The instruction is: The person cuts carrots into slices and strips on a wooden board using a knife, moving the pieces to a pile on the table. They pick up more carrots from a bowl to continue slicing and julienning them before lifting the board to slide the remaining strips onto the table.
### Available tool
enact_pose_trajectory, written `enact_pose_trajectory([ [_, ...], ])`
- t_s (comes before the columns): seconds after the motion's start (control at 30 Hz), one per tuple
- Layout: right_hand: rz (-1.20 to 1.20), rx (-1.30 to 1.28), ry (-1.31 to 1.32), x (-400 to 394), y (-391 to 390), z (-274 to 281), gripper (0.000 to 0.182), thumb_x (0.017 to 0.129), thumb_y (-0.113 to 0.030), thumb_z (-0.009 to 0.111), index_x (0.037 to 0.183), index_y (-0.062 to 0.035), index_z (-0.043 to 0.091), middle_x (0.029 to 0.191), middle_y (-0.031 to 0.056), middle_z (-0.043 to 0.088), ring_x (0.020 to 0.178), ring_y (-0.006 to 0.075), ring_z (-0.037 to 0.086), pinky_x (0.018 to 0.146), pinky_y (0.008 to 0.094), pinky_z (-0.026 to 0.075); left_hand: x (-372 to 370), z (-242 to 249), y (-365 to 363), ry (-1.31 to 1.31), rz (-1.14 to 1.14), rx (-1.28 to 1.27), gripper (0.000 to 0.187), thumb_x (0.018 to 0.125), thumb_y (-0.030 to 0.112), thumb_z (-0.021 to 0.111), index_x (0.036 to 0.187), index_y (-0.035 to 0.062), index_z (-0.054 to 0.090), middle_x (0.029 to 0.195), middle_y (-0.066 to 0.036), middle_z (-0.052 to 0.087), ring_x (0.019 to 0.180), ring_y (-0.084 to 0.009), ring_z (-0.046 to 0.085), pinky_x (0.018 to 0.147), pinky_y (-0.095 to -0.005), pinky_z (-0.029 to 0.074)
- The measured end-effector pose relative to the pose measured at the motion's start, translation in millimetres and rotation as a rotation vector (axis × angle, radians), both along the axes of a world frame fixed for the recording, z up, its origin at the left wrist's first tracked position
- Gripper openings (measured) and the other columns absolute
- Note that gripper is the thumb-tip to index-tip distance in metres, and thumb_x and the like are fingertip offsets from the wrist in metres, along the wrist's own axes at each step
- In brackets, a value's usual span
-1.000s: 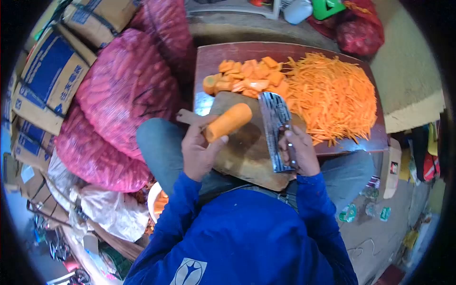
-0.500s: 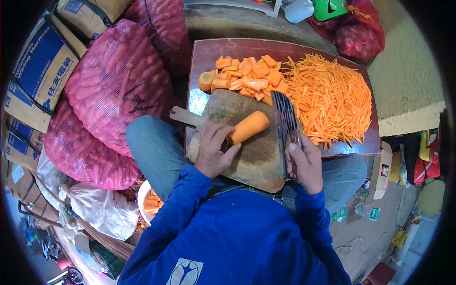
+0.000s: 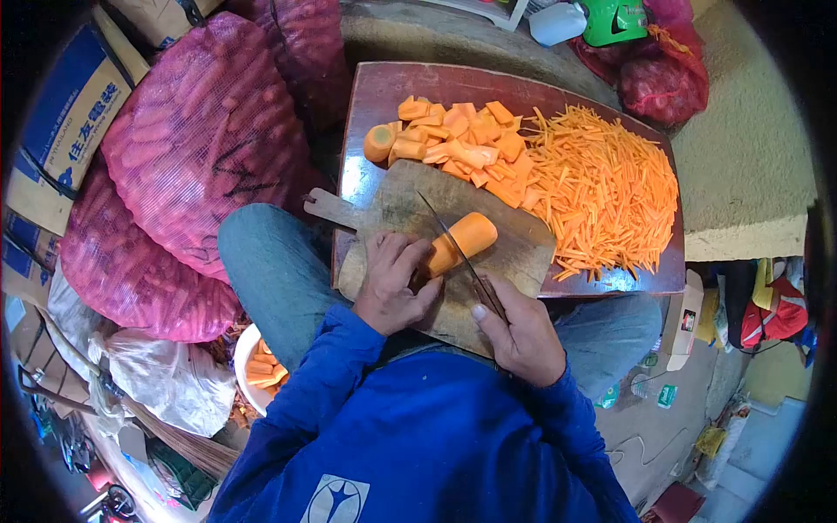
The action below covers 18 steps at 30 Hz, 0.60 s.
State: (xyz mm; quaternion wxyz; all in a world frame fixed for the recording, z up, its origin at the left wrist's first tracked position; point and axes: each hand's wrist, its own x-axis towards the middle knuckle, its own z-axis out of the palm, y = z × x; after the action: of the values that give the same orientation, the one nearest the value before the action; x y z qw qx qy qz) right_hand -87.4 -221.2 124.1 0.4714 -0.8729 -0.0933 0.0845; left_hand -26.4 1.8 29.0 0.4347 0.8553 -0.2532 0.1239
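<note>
On the left of the view, a large pink mesh sack (image 3: 205, 144) with black marks bulges over a second sack (image 3: 122, 261), and a third sack (image 3: 305, 52) stands behind them. Beyond these is a strapped box (image 3: 70, 105) with a blue panel and dark characters. A whitish plastic bag (image 3: 179, 383) lies crumpled just below the second sack. At the top, a pale jug (image 3: 558, 23) sits beside a green container (image 3: 615, 22), with a red net bag (image 3: 667, 83) near a concrete ledge (image 3: 741, 131). On the right, a red cloth (image 3: 776, 318) shows beyond an upright carton (image 3: 684, 322). A green-labelled bottle (image 3: 667, 397) and a thin pale cord (image 3: 643, 451) lie on the grey floor (image 3: 676, 427)
</note>
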Motion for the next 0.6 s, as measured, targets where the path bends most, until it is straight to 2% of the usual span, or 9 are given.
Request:
enact_pose_trajectory([
  [0.23,0.002,-0.04,0.014,-3.6,1.0,18.2,0.043,0.101,-0.018,0.066,0.14,-0.0001,0.055,0.105,0.0286,0.072,0.099,0.0483,0.072,0.082,0.0491,0.058,0.9,2.1,2.7,-0.028,-0.032,0.009,0.053,0.07,0.011,0.083,0.119,0.002,0.065,0.111,-0.015,0.062,0.107,-0.0353,0.059,0.102,-0.0502,0.041],
  [0.37,-0.016,-0.032,-0.034,3.8,-1.9,1.0,0.043,0.102,-0.018,0.065,0.14,0.0004,0.055,0.105,0.0291,0.072,0.099,0.0487,0.071,0.083,0.049,0.057,0.8,4.2,1.3,0.024,-0.021,0.023,0.053,0.07,0.011,0.082,0.119,0.0021,0.065,0.112,-0.015,0.063,0.109,-0.035,0.06,0.103,-0.0493,0.041],
  [0.6,-0.027,0.024,0.071,9.3,-8.2,1.1,0.041,0.104,-0.019,0.063,0.139,-0.0003,0.056,0.104,0.0295,0.071,0.1,0.0484,0.072,0.083,0.0459,0.057,1.0,3.0,1.0,0.018,-0.02,0.02,0.054,0.07,0.011,0.083,0.12,0.0014,0.064,0.113,-0.015,0.063,0.109,-0.0343,0.06,0.105,-0.0504,0.04],
])
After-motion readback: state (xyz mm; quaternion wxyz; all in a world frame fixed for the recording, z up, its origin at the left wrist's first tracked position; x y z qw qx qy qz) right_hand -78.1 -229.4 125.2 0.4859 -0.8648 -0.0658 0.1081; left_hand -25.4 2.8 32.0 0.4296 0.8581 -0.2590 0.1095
